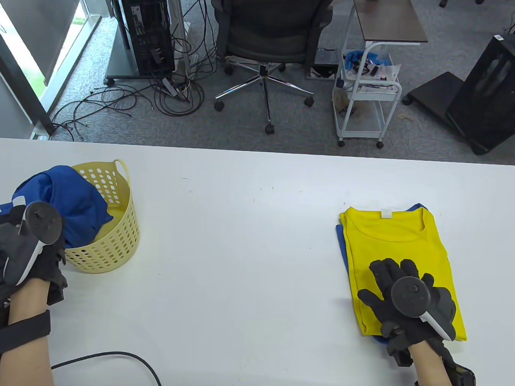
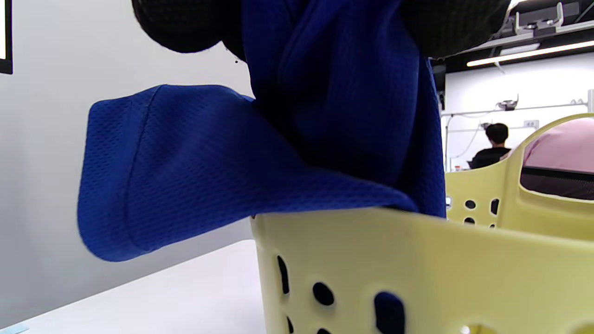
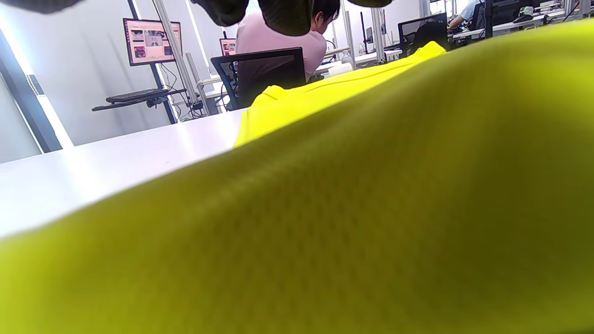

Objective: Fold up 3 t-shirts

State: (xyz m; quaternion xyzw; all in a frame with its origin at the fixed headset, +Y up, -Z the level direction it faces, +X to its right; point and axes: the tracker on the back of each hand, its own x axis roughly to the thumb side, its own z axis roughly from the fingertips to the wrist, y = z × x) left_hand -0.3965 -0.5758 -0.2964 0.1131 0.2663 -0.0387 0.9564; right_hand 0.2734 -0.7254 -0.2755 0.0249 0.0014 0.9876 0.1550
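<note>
A folded yellow t-shirt (image 1: 392, 247) lies at the table's right on top of a folded blue one (image 1: 416, 207) whose edges peek out. My right hand (image 1: 401, 291) rests flat, fingers spread, on the yellow shirt's near half; the shirt fills the right wrist view (image 3: 371, 208). My left hand (image 1: 20, 236) grips a crumpled blue t-shirt (image 1: 72, 196) that hangs out of a yellow perforated basket (image 1: 112, 241) at the table's left. In the left wrist view the blue shirt (image 2: 297, 153) is bunched in my fingers above the basket rim (image 2: 417, 250).
The white table (image 1: 237, 252) stretches between basket and shirt pile. A black cable (image 1: 115, 358) lies by the near edge. Beyond the far edge stand an office chair (image 1: 266, 34) and a white cart (image 1: 369, 78).
</note>
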